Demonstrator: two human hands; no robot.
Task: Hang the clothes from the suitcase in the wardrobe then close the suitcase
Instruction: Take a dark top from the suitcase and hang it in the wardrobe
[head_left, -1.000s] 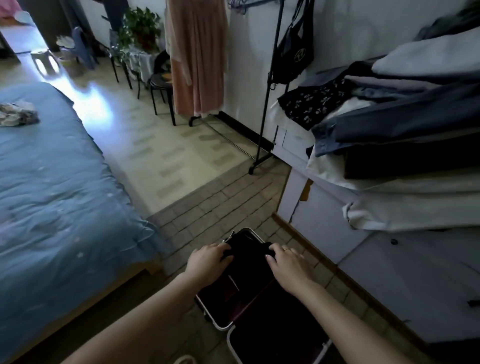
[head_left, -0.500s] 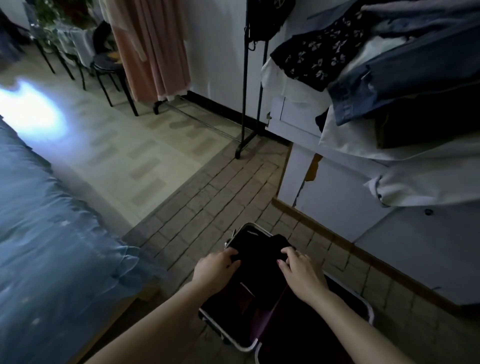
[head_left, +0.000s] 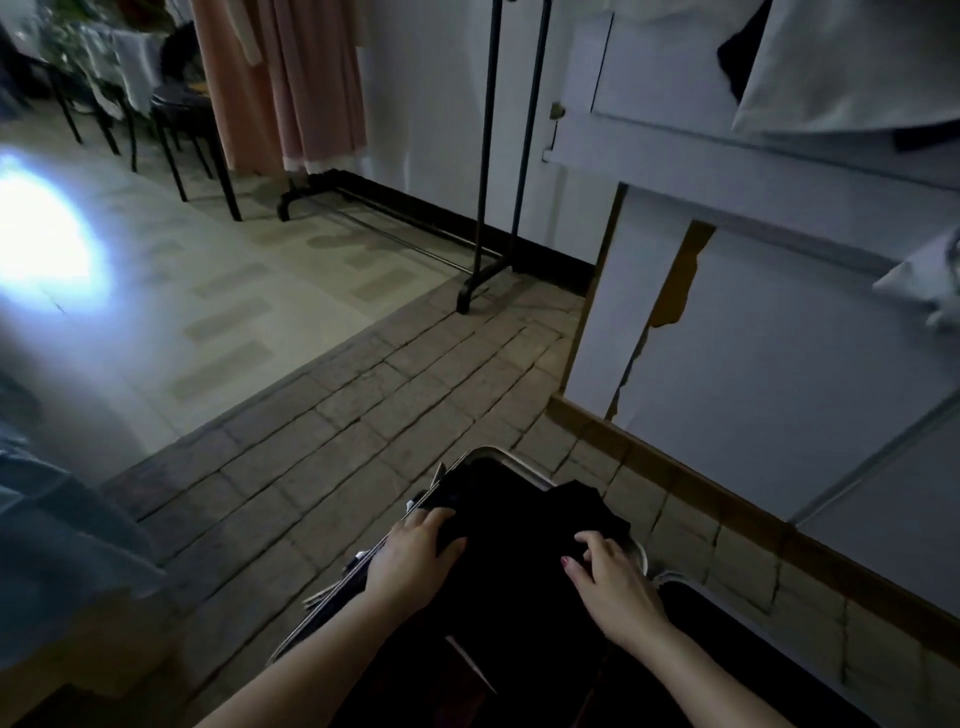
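While the view looks down at a dim room from head height, a blue bedspread (head_left: 47, 525) fills the far left edge, with a bright patch of light on the pale floor (head_left: 218, 291) beyond it. At the upper left stands a black stool (head_left: 192, 135) with thin legs, and just right of it a pink dress (head_left: 291, 83) hangs from a black clothes rail (head_left: 491, 156), its hem ending just above the floor. Nearer the viewer the floor changes to grey brick tiles (head_left: 363, 415).

At the bottom centre an open suitcase (head_left: 498, 457) with a pale metal rim lies on the tiles, packed with a black garment (head_left: 519, 525). The left hand (head_left: 415, 556) rests on the left side of the garment, its fingers curled over a fold of the fabric and its thumb pressed into it, gripping the cloth. The right hand (head_left: 608, 571) is on the right side of the same garment, fingers bent and pinching the dark fabric near the suitcase rim. Both bare forearms reach in from the bottom edge.

To the right rises a white wardrobe (head_left: 779, 364), its panel chipped to show a brown patch. White clothes (head_left: 841, 62) hang over it at the upper right, and another white piece (head_left: 930, 286) shows at the right edge.
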